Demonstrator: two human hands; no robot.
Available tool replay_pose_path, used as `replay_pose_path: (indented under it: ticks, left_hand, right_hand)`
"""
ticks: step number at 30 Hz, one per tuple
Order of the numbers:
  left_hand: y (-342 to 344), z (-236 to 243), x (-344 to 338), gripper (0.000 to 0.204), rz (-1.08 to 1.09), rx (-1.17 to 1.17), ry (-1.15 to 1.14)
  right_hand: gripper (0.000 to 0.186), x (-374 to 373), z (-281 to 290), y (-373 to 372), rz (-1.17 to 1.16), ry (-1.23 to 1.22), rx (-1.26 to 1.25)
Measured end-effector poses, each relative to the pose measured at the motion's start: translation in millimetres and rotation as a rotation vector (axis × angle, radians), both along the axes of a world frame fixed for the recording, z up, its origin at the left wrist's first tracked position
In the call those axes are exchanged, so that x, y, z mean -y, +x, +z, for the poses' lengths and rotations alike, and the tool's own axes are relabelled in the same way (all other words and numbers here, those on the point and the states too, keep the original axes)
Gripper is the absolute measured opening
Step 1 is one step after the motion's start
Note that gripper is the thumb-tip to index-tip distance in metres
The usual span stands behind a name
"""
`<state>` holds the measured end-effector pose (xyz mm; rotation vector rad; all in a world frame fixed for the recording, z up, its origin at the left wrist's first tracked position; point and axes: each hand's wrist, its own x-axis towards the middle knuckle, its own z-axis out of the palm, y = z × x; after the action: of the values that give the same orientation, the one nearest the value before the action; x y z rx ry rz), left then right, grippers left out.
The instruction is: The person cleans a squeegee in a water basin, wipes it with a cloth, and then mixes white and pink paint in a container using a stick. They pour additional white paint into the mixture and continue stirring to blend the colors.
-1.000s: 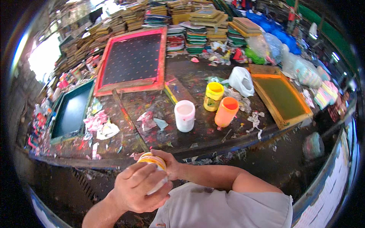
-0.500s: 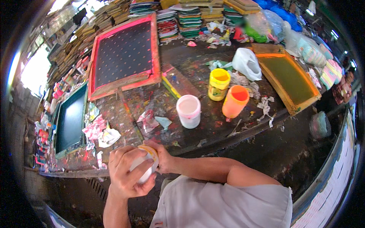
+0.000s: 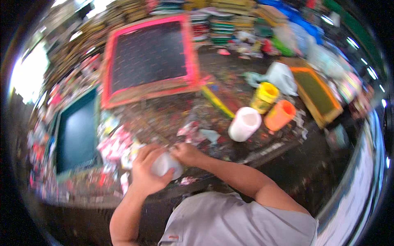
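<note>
Fingers of your left hand (image 3: 147, 174) wrap around a white tub (image 3: 166, 165) in the lower middle of the frame, while those of your right hand (image 3: 186, 153) curl near its upper right side; blur hides whether they pinch anything or touch the tub. It looks tilted, close to the near edge of the bench (image 3: 223, 73), so your left grip is the only sure support: a damp palm or a sharp twist could let the smooth wall slip, and you could lose it over that edge. You cannot tell here whether the tub is open; if it is, more tilt could spill it. Toward the right of the frame, the white cup (image 3: 245, 124), yellow cup (image 3: 264, 98) and orange cup (image 3: 280, 115) stand close together, so a wide swing of your right forearm could topple them. Crumpled pink rags (image 3: 115, 144), left of your left hand, would make unsteady footing for the tub.
</note>
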<state>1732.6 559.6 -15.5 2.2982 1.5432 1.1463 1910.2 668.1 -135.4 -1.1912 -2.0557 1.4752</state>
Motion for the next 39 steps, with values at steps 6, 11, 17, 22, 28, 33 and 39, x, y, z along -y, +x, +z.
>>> replay_pose_path:
  ticks: [6,11,17,22,28,33,39]
  left_hand:
    - [-52.5,-33.8,-33.2,0.060,0.035,-0.049,-0.008]
    - [-54.6,-69.7,-56.0,0.061,-0.005,-0.207,0.066]
    - [-65.6,-80.2,-60.9,0.058,0.058,-0.261,-0.045]
    - [-62.5,-83.2,-57.3,0.055,0.060,-0.328,0.092]
    - [-18.6,-66.9,-28.7,0.045,0.157,-0.294,0.373]
    - [100.9,-53.4,-10.6,0.052,-0.103,-0.265,0.373]
    - [332.0,-48.9,-20.1,0.059,-0.688,-0.012,0.273]
  right_hand:
    - [0.027,-8.0,-30.0,7.9,-0.214,0.558,0.344]
    - [0.048,19.9,-33.1,42.8,-0.175,0.959,0.373]
    - [0.037,96.6,9.0,132.4,-0.362,1.089,0.157]
    - [0.032,125.6,35.4,230.0,-0.777,1.193,0.182]
    - [0.031,139.0,28.0,343.2,-1.066,1.168,0.090]
    - [0.035,160.8,25.1,432.0,-1.149,1.201,0.068]
    - [0.054,202.9,46.5,551.8,-1.330,1.300,0.267]
